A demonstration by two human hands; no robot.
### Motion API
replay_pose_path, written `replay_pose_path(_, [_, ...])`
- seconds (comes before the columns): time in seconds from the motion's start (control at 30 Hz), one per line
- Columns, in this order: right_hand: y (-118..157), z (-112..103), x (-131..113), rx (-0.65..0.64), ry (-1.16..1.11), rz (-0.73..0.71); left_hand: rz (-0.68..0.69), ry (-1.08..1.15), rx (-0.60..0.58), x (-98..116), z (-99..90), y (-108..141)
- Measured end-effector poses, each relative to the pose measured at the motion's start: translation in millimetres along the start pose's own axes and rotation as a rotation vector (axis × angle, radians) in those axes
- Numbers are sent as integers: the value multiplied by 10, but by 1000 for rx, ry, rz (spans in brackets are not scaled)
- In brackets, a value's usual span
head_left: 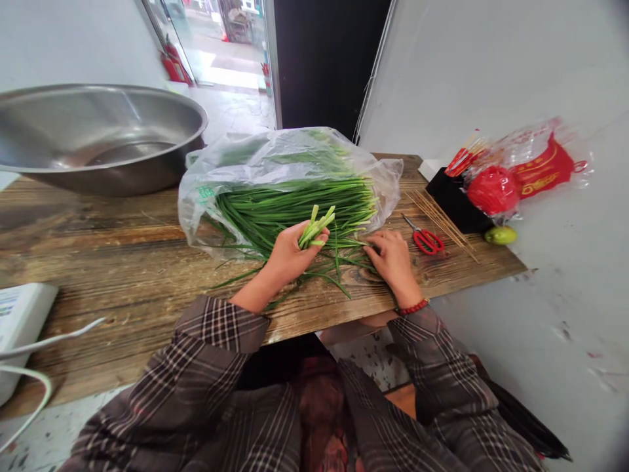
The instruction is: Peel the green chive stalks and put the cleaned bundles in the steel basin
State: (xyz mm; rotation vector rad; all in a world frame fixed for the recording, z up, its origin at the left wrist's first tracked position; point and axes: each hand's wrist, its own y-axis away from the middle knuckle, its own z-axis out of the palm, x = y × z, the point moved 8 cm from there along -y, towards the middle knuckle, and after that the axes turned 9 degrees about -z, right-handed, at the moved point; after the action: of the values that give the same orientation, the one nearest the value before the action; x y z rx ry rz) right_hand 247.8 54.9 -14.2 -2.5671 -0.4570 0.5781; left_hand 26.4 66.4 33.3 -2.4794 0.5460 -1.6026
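Observation:
My left hand [289, 257] is closed round a small bunch of garlic chives [317, 226], pale cut ends sticking up past the thumb. To its right, my right hand [390, 257] has its thumb and fingertips pinched together at the pale end of a chive stalk on the table. Behind both hands a large pile of garlic chives [299, 203] lies lengthwise in an opened clear plastic bag [246, 164], green tips to the left and pale ends to the right. Several loose stalks are scattered on the wood below my hands.
A big steel basin [122, 177] stands at the left of the wooden table [122, 255]. Red-handled scissors [427, 241] and thin wooden skewers [442, 223] lie right of my right hand. Beyond are a black box [459, 203] and a yellow-green fruit [500, 235]. A white device [27, 314] with cables sits at left.

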Motion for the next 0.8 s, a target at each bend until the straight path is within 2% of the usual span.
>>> replay_pose_path(0.07, [-11, -45, 4, 44, -55, 20, -4, 18, -4, 9, -4, 1])
replay_pose_path(0.23, [8, -286, 1, 289, -437, 109, -17, 24, 38, -11, -32, 4])
replay_pose_path(0.33, [21, -315, -38, 360, -606, 165, -33, 32, 58, -22, -51, 5])
replay_pose_path(0.43, [34, -286, -140, 355, -717, 181, -26, 69, 85, -12, -76, 12])
replay_pose_path(0.57, [41, -276, -354, 228, -783, 182, 35, 94, 95, 43, -86, 29])
replay_pose_path(0.63, [15, -351, -494, 189, -746, 112, 78, 94, 50, 80, -53, 35])
replay_pose_path(0.73, [-38, -463, -651, 189, -638, -4, 153, 33, -77, 132, 58, 51])
replay_pose_path(0.8, [-58, -462, -658, 214, -611, 1, 180, -24, -168, 137, 148, 66])
